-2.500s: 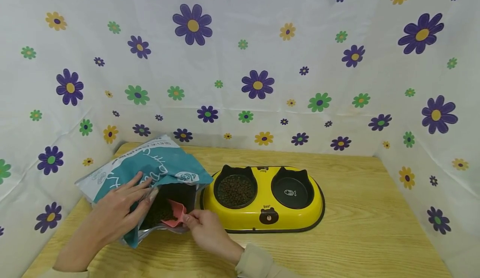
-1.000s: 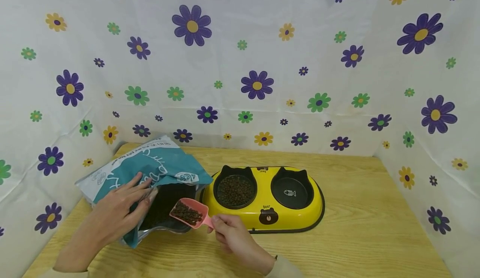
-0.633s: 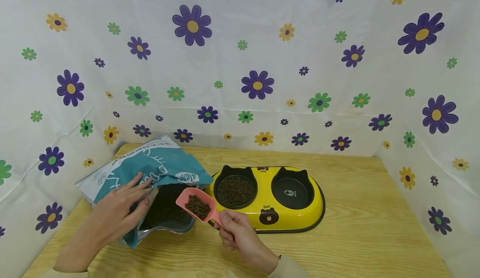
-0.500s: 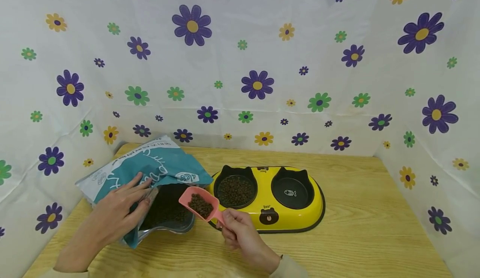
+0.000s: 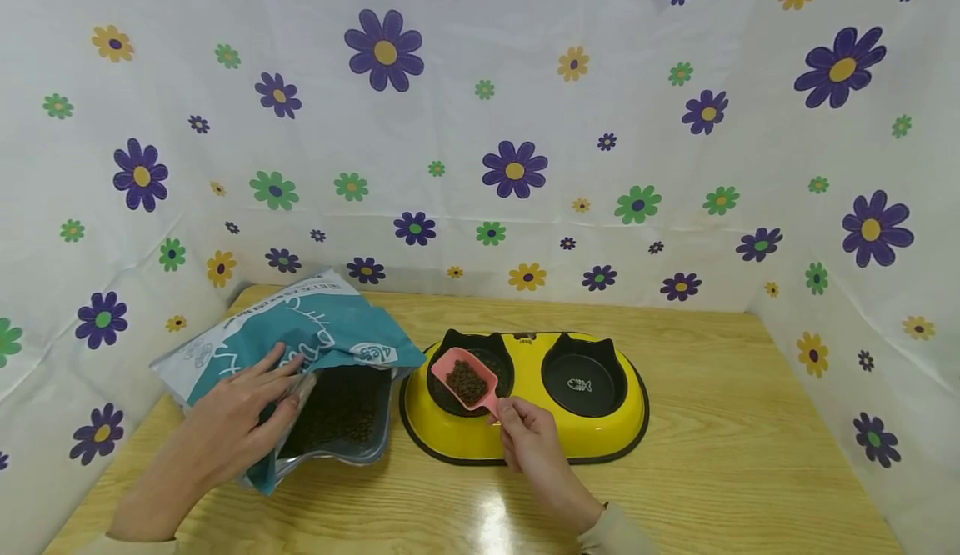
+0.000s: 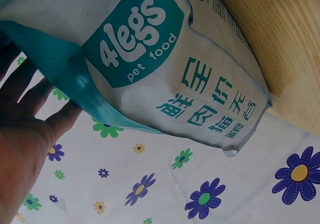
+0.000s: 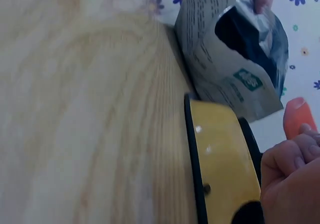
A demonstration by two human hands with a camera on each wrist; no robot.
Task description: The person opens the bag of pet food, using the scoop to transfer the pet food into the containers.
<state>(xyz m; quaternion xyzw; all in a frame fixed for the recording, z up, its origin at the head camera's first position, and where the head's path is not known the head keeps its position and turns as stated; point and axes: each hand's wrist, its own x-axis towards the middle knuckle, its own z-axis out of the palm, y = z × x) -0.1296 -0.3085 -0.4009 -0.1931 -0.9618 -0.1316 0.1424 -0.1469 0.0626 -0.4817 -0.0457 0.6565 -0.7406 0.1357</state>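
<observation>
A pink scoop heaped with brown kibble hangs over the left black bowl of a yellow double feeder. Its handle is gripped by my right hand, thumb on top and fingers curled below; the right wrist view shows this hand and the scoop beyond it. My left hand holds the teal and white food bag by the edge of its mouth, the thumb inside. Kibble shows within the bag. In the left wrist view the left hand lies behind the bag.
The right black bowl shows a fish-bone print and no kibble. Both stand on a wooden table, the bag left of the feeder. A white cloth with printed flowers stands behind and at both sides.
My right hand has lifted the loaded scoop out of the bag and carried it right, from beside the bag's mouth to above the left bowl. The left hand and bag have stayed in place.
</observation>
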